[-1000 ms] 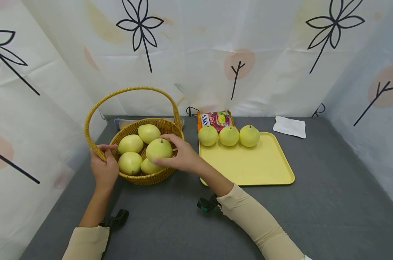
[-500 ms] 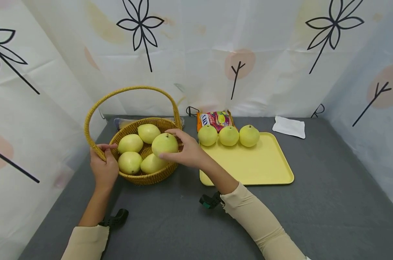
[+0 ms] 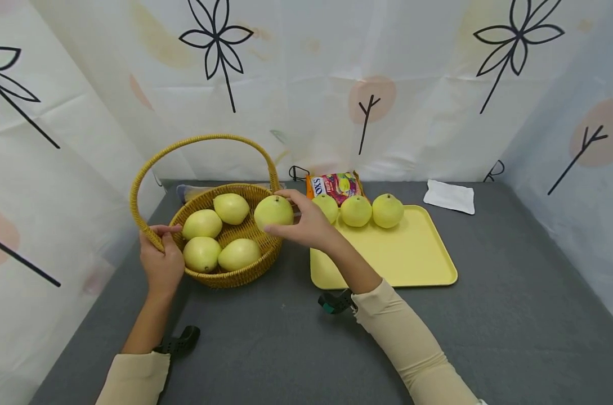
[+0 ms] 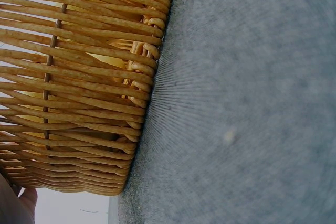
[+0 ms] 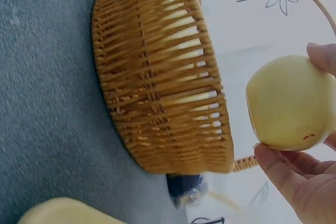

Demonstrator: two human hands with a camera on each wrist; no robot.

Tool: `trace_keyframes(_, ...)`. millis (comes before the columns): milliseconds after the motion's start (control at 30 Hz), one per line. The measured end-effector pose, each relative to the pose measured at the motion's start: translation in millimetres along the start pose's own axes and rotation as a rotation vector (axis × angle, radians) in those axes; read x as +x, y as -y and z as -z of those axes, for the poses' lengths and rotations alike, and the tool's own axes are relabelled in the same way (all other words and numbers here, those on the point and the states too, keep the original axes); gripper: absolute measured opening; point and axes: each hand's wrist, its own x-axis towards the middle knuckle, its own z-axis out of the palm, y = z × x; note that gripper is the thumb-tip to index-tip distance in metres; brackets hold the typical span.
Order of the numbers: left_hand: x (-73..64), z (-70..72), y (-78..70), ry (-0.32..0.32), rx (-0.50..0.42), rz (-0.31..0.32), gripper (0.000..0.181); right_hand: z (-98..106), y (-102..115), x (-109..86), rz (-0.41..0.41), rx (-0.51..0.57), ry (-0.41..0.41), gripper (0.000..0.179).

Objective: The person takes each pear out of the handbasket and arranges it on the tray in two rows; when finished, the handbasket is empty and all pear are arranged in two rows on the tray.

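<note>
My right hand [image 3: 312, 223] holds a round yellow-green pomelo [image 3: 273, 213] between thumb and fingers, above the right rim of a woven basket [image 3: 245, 275]. In the right wrist view the pomelo [image 5: 289, 103] is clear of the basket wall [image 5: 157, 77], with the fingers [image 5: 278, 169] under one side. Several more pomelos [image 3: 240, 255] lie inside the basket. My left hand [image 3: 163, 261] grips the basket's left rim by the foot of its tall handle [image 3: 205, 138]. The left wrist view shows mostly the woven side [image 4: 79, 87].
Right of the basket lies a yellow tray [image 3: 387, 259], with 3 pomelos [image 3: 356, 211] along its back edge. A colourful snack packet [image 3: 336, 187] is behind them. White tissue [image 3: 450, 197] lies at the back right. A printed curtain [image 3: 417, 135] encloses the grey table [image 3: 296, 349].
My right hand has moved up and to the right with the pomelo, from over the basket's middle to its right rim. The left hand stays at the rim.
</note>
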Motion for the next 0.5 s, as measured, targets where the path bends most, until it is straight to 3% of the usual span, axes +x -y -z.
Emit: trace_keyframes(500,1.3,-0.4,2.7,-0.003,-0.016,0.012,0.022,24.5,-3.3,-0.6,-0.047,-0.014,-0.094,0.069)
